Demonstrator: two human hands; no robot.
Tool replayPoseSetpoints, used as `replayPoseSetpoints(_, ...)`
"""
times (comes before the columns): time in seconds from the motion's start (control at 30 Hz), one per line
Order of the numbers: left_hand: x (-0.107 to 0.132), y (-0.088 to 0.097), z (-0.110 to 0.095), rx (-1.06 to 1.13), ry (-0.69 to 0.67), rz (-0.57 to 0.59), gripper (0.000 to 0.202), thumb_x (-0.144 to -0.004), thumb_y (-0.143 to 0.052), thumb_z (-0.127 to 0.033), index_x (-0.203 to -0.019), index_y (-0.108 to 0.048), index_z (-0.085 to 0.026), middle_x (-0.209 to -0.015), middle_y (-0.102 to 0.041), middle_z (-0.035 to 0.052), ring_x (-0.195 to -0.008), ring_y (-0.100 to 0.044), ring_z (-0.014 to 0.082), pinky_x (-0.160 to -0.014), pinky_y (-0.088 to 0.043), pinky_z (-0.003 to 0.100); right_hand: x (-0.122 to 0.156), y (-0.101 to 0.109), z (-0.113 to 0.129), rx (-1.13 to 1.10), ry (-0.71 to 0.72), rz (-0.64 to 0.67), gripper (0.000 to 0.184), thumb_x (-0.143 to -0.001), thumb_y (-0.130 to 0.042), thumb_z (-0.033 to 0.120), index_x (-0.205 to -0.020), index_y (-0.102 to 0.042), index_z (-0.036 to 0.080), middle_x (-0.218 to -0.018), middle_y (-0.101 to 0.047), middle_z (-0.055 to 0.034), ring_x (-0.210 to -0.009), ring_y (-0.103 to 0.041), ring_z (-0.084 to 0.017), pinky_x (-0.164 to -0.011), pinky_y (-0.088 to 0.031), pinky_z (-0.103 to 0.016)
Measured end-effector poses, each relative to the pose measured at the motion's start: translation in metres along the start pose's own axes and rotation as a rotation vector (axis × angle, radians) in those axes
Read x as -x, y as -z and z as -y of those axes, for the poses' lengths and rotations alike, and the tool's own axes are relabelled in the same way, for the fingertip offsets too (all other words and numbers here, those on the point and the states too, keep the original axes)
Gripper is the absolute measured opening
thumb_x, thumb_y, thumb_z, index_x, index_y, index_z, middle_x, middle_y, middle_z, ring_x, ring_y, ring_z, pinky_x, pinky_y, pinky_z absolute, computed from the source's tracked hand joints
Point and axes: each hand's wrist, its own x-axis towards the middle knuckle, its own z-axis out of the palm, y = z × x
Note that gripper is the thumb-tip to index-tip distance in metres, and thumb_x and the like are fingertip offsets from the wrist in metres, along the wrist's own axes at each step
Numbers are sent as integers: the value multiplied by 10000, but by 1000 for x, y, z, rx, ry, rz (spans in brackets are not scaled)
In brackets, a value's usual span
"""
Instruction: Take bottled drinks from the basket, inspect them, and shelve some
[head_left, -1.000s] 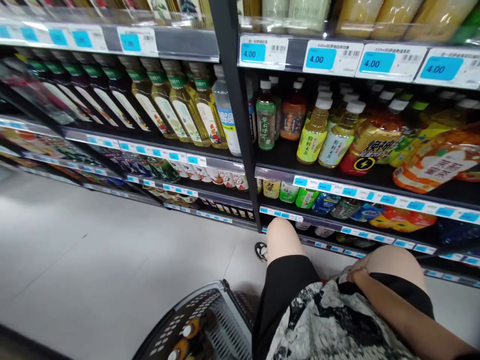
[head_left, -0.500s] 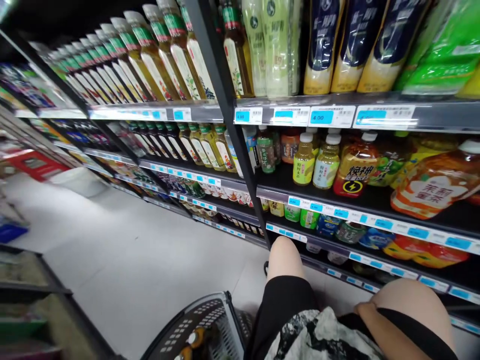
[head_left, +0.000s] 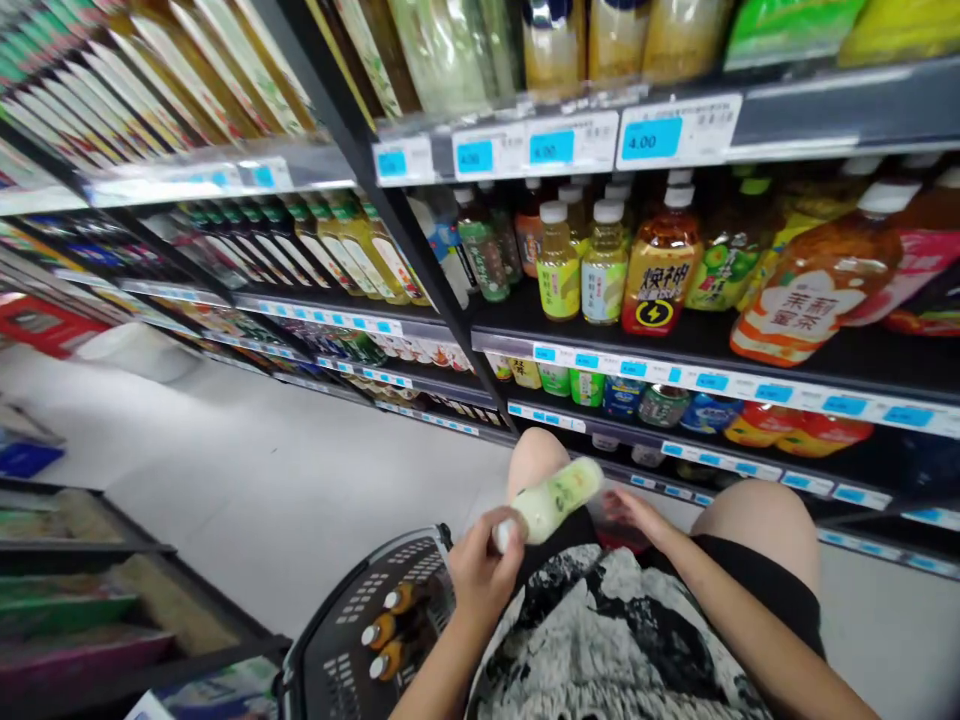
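My left hand (head_left: 487, 562) is closed around the neck of a pale green drink bottle (head_left: 559, 500), close to its white cap. The bottle lies tilted above my lap, its base pointing up and to the right. Just right of that base is my right hand (head_left: 636, 512), fingers stretched out and holding nothing. Below and left of my left arm stands a dark plastic shopping basket (head_left: 352, 590) with several orange drink bottles (head_left: 382, 632) in it.
Drink shelves (head_left: 675, 350) with price tags run along the front and right. An upright post (head_left: 405, 240) divides them. Pale floor (head_left: 285, 480) stretches to the left, where another low shelf (head_left: 187, 600) stands. A red crate-like object (head_left: 45, 325) is farther back.
Both hands have come into view over my lap, the left one now holding the pale green bottle. My view has shifted, showing more of the basket and its bottles.
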Motion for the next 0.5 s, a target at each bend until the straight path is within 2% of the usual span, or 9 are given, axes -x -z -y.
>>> replayPoseSetpoints(0.07,-12,-36,-8,259,184,77,222,-939,-590,-344,-837,-700,-180,-738,-715,32,-624,-628,149,-605,-457,244,26,-4,10,-166,-38,61,820,-840,-485,835,-1305,-574,166,-1283,-668,-193,-1078,-706,-313,-1007,-512,-457)
replayPoseSetpoints(0.13,-20,-71,-11,457,356,198,266,-896,-609,-392,-794,-702,-164,-729,-697,46,-661,-615,163,-632,-461,257,56,-2,18,-440,-140,189,866,-918,-372,819,-1419,-471,120,-1325,-646,-242,-1103,-710,-359,-956,-545,-484)
replayPoseSetpoints(0.23,-27,-113,-10,652,518,311,292,-788,-701,-422,-720,-688,-138,-694,-652,51,-670,-565,157,-645,-441,261,90,6,26,-742,-253,249,863,-987,-192,808,-1448,-392,105,-1130,-712,-236,-847,-749,-325,-663,-567,-359)
replayPoseSetpoints(0.3,-31,-130,-7,721,599,302,375,-773,-719,-498,-754,-691,-125,-740,-650,60,-699,-561,157,-649,-443,260,99,13,29,-740,-258,253,856,-995,-82,784,-1480,-341,128,-1098,-715,-234,-690,-728,-280,-531,-503,-283)
replayPoseSetpoints(0.37,-35,-137,-4,768,668,294,518,-801,-694,-626,-863,-716,-113,-803,-653,68,-704,-551,152,-630,-442,256,98,17,30,-678,-221,305,837,-981,-135,770,-1524,-277,148,-1156,-699,-245,-650,-714,-250,-501,-472,-250)
replayPoseSetpoints(0.43,-40,-136,-4,855,715,302,662,-824,-662,-740,-978,-746,-102,-761,-591,40,-636,-463,116,-562,-367,228,94,16,28,-623,-157,374,910,-899,-371,784,-1531,-252,140,-1162,-696,-233,-655,-706,-223,-512,-464,-228)
replayPoseSetpoints(0.5,-46,-128,-8,948,700,322,704,-851,-658,-764,-1066,-770,-103,-671,-455,-8,-584,-337,89,-528,-260,222,90,11,24,-586,-102,455,1051,-750,-599,776,-1498,-287,108,-1132,-695,-226,-667,-692,-207,-522,-464,-224)
